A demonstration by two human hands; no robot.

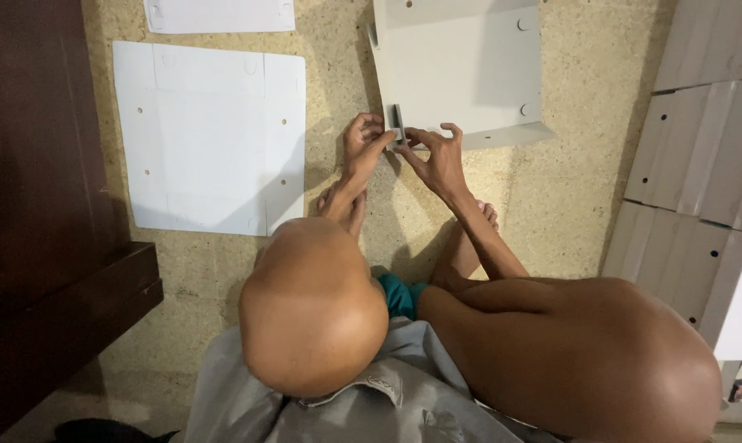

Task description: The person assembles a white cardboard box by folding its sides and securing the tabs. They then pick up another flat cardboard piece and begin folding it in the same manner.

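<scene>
Box [461,70] on the floor [543,205] looks part-folded, sides up; left hand [363,143] and right hand [436,156] both pinch a small grey clip [395,123] at its near corner, not yet seated; flat sheet [211,135] to the left unfolded; stack [699,164] waits right.

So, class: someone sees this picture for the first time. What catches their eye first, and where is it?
The two hands, left hand and right hand, meet at the near corner of a half-folded white box at top centre. A flat white card sheet lies on the speckled floor to the left, with stacked sheets at right.
</scene>
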